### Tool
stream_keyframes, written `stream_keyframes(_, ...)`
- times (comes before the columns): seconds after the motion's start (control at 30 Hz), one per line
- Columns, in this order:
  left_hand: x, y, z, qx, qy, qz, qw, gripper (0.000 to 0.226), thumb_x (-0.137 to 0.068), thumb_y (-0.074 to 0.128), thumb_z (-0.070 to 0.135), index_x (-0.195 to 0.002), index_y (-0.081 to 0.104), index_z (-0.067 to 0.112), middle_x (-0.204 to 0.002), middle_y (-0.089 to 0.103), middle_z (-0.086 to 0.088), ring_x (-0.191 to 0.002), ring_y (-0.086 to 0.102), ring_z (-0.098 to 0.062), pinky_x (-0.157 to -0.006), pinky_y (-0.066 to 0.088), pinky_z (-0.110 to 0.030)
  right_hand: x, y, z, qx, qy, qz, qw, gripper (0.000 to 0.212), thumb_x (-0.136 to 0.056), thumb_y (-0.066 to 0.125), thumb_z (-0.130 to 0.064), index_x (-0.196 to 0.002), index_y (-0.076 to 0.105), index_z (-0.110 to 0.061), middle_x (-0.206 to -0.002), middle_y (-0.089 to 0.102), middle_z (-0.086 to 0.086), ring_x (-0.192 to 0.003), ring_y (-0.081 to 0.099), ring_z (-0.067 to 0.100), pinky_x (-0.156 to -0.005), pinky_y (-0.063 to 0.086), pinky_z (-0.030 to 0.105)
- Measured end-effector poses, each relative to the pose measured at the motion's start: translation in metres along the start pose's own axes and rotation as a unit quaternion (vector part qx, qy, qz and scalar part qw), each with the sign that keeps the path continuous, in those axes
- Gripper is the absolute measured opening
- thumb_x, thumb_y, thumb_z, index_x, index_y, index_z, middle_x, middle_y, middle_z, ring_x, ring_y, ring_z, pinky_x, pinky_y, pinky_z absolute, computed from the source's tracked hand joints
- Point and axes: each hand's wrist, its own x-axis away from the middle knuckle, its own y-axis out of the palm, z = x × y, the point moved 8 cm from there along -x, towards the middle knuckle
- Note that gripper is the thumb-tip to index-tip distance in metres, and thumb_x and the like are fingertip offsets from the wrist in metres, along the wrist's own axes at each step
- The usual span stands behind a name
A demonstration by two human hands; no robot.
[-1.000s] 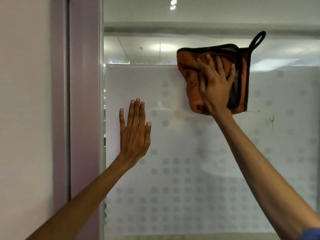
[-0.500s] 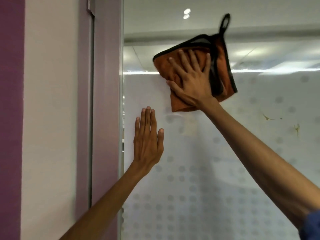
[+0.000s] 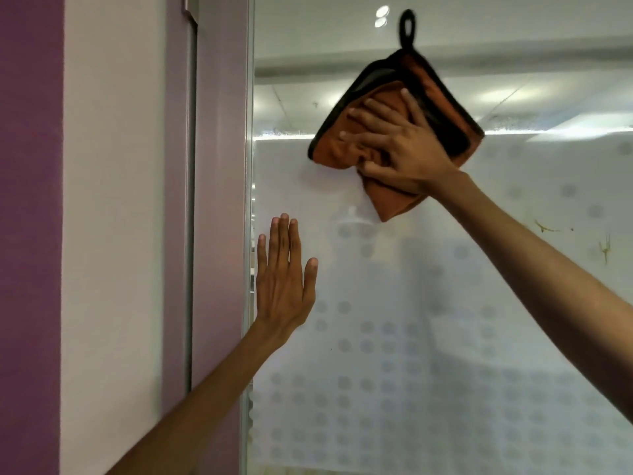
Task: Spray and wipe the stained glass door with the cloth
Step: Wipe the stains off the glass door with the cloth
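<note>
The glass door (image 3: 411, 354) has a frosted film with grey dots; its top band is plain glass. An orange cloth (image 3: 394, 200) with black edging and a hanging loop lies folded against the upper glass. My right hand (image 3: 400, 149) presses it flat onto the pane with fingers spread. My left hand (image 3: 282, 286) rests flat on the glass near the door's left edge, fingers straight and pointing up. Yellow-green stains (image 3: 604, 248) mark the glass at the right, apart from the cloth. No spray bottle is visible.
A mauve door frame (image 3: 219, 200) runs down the glass's left edge, with a pale wall (image 3: 109, 234) and a purple strip (image 3: 30, 234) further left. Ceiling lights show through the plain glass above the film.
My right hand has slid the cloth left across the upper glass and turned it, so the loop now points straight up. My left hand has stayed flat on the glass.
</note>
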Motion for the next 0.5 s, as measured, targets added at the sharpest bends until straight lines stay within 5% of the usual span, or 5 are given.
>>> stream_keyframes(0.27, -0.024, 0.018, 0.039, -0.061, -0.012, -0.021, 0.998, 0.068, -0.102, 0.011, 0.047, -0.158, 0.006, 0.008, -0.167, 0.001, -0.01, -0.155, 0.0, -0.024, -0.123, 0.001, -0.059, 0.048, -0.01, 0.046, 0.034, 0.122, 0.026, 0.992, 0.058, -0.095, 0.029, -0.058, -0.149, 0.037, -0.04, -0.162, 0.029, -0.004, -0.153, 0.019, 0.019, -0.123, 0.002, 0.058)
stream_keyframes(0.5, -0.02, 0.026, 0.068, -0.014, 0.026, -0.005, 1.0, 0.063, -0.104, 0.019, 0.037, -0.157, 0.011, 0.004, -0.167, 0.007, -0.012, -0.155, 0.003, -0.024, -0.125, 0.003, -0.054, 0.121, -0.009, 0.047, 0.005, 0.296, 0.139, 0.945, 0.051, -0.094, 0.045, -0.046, -0.145, 0.046, -0.037, -0.159, 0.037, 0.0, -0.151, 0.026, 0.022, -0.122, 0.004, 0.058)
